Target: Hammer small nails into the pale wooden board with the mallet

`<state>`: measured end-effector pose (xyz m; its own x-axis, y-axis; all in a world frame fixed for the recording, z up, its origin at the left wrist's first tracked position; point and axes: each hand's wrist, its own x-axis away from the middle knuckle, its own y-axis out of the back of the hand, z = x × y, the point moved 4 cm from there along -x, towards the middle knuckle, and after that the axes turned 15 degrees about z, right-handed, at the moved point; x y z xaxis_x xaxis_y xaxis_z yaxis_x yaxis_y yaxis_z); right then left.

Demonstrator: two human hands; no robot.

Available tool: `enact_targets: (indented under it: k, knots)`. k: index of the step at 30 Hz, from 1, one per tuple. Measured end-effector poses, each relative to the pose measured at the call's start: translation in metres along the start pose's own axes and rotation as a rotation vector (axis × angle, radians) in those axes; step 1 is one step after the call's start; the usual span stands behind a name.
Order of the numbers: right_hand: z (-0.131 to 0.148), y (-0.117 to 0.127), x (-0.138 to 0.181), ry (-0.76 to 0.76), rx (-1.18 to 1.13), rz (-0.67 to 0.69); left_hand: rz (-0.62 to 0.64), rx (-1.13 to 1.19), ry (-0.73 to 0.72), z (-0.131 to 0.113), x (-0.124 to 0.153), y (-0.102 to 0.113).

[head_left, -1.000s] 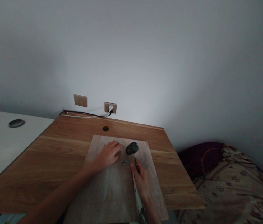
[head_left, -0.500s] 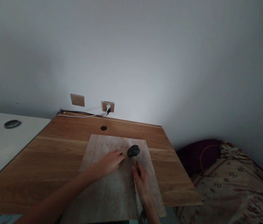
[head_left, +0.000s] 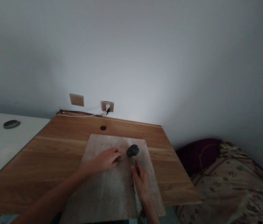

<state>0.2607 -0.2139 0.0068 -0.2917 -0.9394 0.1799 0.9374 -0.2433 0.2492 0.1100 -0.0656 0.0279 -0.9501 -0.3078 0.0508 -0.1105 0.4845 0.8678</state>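
My right hand (head_left: 141, 180) is wrapped round the pale handle of a hammer (head_left: 133, 150) with a dark, rounded head. That head is over the upper right part of a worn wooden board (head_left: 108, 193). To its left, my left hand (head_left: 109, 158) is low over the board with its fingers curled. Small greyish, thin pieces that look like nails (head_left: 120, 159) show at its fingertips, partly hidden by the fingers. A row of several small nails (head_left: 111, 145) stands along the board's far side, just beyond my left hand.
The board lies on a brown wooden table (head_left: 59, 152) with a round hole (head_left: 103, 128). Cables (head_left: 82, 115) run along the wall to a socket (head_left: 107, 106). At left is a white table (head_left: 10, 143) with a dark round object (head_left: 11, 124); at right, patterned fabric (head_left: 229, 186).
My left hand has drawn back slightly left, and the small thin pieces at its fingertips now show. My right hand and the hammer have barely moved.
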Motion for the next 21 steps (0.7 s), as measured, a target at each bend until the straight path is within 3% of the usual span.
enact_targets:
  k: [10,16,21]
  knots:
    - [-0.008,0.0,-0.001,-0.012,-0.013,0.015,0.006,0.078,0.031,0.008,0.008,0.013]
    - [-0.007,-0.001,-0.002,0.006,0.003,0.017,-0.104,0.09,0.22,0.041,0.012,0.04]
    - [-0.003,-0.001,-0.001,-0.005,-0.027,-0.012,-0.148,0.037,0.29,0.055,0.01,0.043]
